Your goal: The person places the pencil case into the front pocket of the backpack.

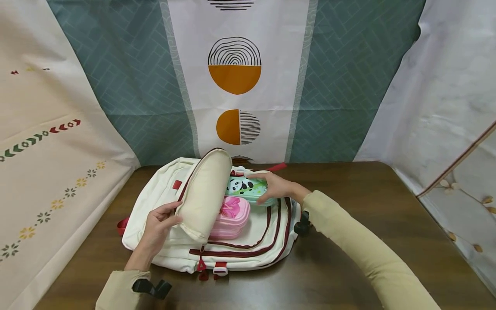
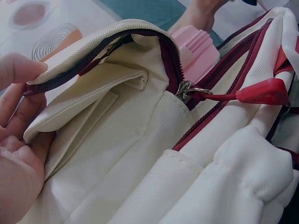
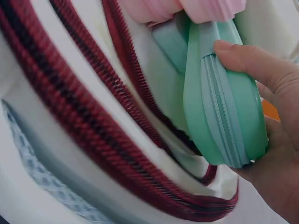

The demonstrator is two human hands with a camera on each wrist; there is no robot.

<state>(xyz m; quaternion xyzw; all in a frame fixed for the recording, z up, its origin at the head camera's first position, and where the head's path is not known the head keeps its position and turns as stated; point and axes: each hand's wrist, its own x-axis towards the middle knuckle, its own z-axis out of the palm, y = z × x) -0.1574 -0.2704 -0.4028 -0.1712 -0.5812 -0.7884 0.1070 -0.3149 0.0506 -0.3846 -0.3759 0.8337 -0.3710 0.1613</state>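
Observation:
A white backpack with dark red zippers lies on the table, its front pocket unzipped. My left hand pinches the zippered edge of the pocket flap and holds it folded back; in the left wrist view, cream inner pockets show beneath it. My right hand grips the end of a green pencil case with a panda picture, thumb and fingers on opposite sides in the right wrist view. A pink pencil case lies beside it, partly hidden by the flap.
The backpack rests on a dark wooden table. Patterned cloth hangs behind it, with pale cloths at both sides. Red zipper pulls and a buckle hang at the bag's near edge.

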